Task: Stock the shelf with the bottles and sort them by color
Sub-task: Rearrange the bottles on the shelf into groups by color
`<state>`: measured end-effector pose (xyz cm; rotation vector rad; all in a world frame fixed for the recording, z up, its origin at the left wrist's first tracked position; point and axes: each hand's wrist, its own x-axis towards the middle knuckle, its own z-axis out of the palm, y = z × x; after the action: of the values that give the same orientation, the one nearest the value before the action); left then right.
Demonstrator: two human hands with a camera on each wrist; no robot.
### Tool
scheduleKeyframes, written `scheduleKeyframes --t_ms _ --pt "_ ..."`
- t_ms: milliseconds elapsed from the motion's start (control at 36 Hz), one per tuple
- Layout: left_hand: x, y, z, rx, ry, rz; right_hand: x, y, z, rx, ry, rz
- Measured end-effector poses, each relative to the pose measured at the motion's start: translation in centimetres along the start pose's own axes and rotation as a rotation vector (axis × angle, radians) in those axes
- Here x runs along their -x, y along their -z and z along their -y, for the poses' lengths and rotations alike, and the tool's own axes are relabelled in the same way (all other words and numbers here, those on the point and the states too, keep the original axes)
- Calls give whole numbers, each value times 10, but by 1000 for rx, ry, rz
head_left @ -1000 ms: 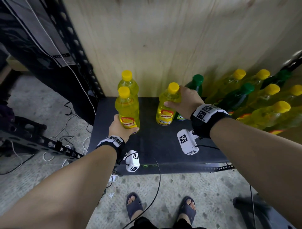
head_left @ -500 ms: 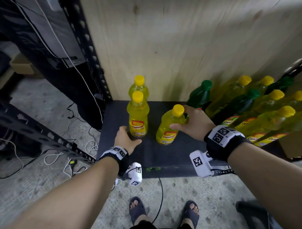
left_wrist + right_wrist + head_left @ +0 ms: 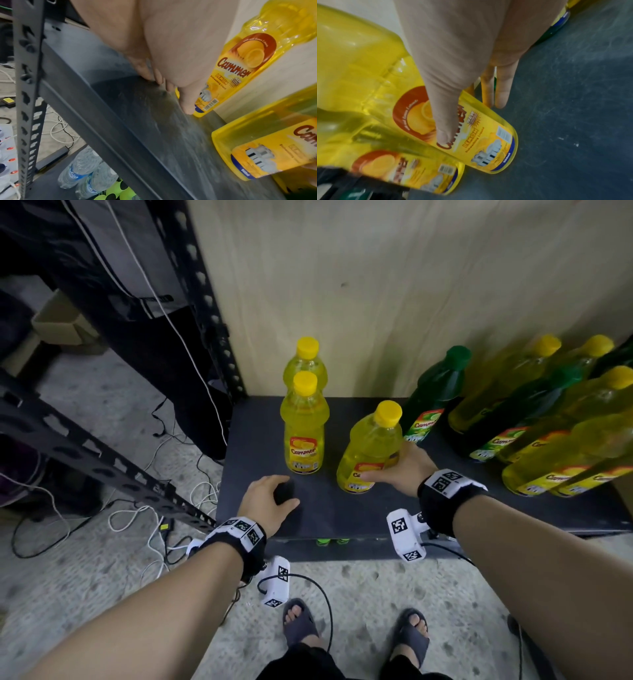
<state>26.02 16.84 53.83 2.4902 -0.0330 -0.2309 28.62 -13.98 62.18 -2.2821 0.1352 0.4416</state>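
Note:
Two yellow bottles stand one behind the other at the shelf's left: the front one [image 3: 303, 436] [image 3: 243, 65] and the rear one [image 3: 305, 364]. My left hand [image 3: 267, 501] [image 3: 171, 88] sits just in front of them on the dark shelf [image 3: 342, 515], loosely curled and holding nothing. My right hand [image 3: 397, 470] [image 3: 471, 119] grips a third yellow bottle [image 3: 373, 440] [image 3: 488, 142] low on its body, thumb [image 3: 443, 121] across the label and fingers behind. A green bottle [image 3: 435, 395] stands right behind it.
A mixed crowd of yellow and green bottles [image 3: 548, 422] fills the shelf's right side. A wooden panel [image 3: 376, 285] backs the shelf, and a black rack upright [image 3: 212, 302] stands at left. Cables [image 3: 137, 518] cross the floor. Water bottles [image 3: 82, 173] lie on the shelf below.
My left hand let go of the front yellow bottle and drew back toward the shelf's front edge. My right hand slid from the third bottle's cap down to its label.

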Motion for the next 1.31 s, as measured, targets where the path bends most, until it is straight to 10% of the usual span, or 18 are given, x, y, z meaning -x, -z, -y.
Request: scheduleKeyframes --t_ms 1305 --pt "9 13 -4 134 -110 107 -5 -99 34 96 63 157"
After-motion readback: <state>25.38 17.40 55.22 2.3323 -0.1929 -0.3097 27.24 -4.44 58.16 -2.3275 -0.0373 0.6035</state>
